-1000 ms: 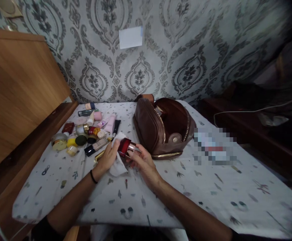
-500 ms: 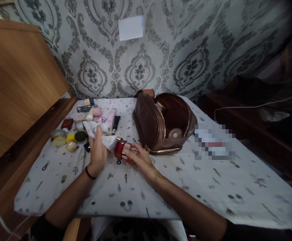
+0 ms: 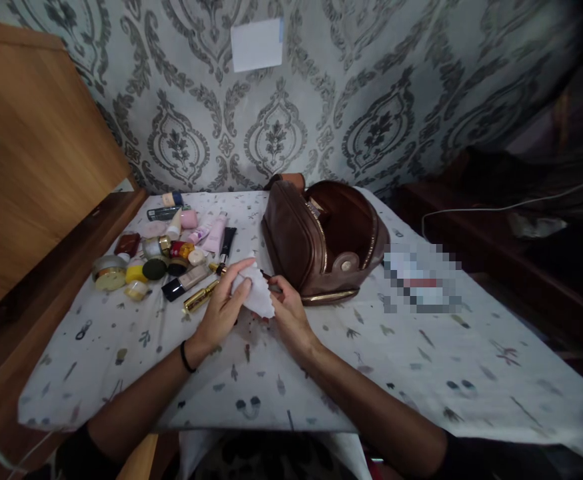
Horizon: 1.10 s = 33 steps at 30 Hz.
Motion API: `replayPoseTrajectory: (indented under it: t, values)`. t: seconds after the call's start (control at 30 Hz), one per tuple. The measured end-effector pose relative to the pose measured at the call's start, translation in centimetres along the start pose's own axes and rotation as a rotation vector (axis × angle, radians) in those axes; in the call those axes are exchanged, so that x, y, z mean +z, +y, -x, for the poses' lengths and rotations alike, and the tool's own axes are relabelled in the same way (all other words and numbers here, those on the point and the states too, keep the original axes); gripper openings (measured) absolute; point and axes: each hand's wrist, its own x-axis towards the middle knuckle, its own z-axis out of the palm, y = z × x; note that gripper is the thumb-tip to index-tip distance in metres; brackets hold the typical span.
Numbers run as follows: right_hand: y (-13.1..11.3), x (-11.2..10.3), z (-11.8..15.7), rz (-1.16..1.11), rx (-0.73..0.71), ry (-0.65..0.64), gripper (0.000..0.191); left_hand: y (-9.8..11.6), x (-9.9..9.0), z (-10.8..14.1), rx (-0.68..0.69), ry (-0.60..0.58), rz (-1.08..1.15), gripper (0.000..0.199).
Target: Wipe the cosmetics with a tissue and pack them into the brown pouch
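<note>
My left hand (image 3: 221, 308) is closed on a crumpled white wipe (image 3: 259, 295), its thumb pressing the wipe from above. Close beside it, my right hand (image 3: 294, 320) is curled round a red cosmetic jar with a gold part. The wipe and fingers now cover nearly all of that jar. To the left of my left hand lie a gold tube (image 3: 200, 296) and a foundation bottle (image 3: 187, 281) with a black cap. A black tube (image 3: 228, 244) lies just beyond the fingers.
Several jars and tubes crowd the left side of the table, among them a yellow jar (image 3: 135, 271) and a pink tube (image 3: 215, 231). An unzipped brown cosmetic bag (image 3: 291, 247) stands behind my right hand. A blurred-out item (image 3: 421, 279) lies right of it.
My left hand has moved right with the wipe and laid it over the red jar. The gold tube and foundation bottle have come into plain view. The camera has shifted slightly.
</note>
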Motion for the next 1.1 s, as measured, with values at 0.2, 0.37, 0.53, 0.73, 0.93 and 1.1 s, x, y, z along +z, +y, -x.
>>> replayPoseTrajectory:
  t: [0.2,0.37,0.53,0.73,0.93,1.1]
  values:
    - [-0.7,0.5,0.6,0.116,0.016,-0.022,0.051,-1.5,-0.2,-0.9,-0.191,0.186,0.224,0.034]
    - [-0.5,0.4,0.4,0.054,0.035,0.013,0.049,-1.8,-0.4,-1.2,-0.281,0.14,0.421,0.035]
    - [-0.6,-0.1,0.4,-0.052,0.054,0.009,0.047,-0.6,-1.1,-0.8,-0.126,-0.121,0.247,0.057]
    - [-0.5,-0.1,0.4,-0.077,0.176,-0.103,0.054,-1.0,-1.1,-1.0,-0.096,-0.017,0.127,0.045]
    - [-0.8,-0.2,0.2,-0.134,0.28,-0.114,0.051,-1.4,-1.3,-1.5,-0.142,-0.094,0.209,0.045]
    - [-0.9,-0.2,0.0,-0.226,0.433,-0.187,0.057,-1.3,-1.5,-1.6,-0.137,-0.179,0.243,0.049]
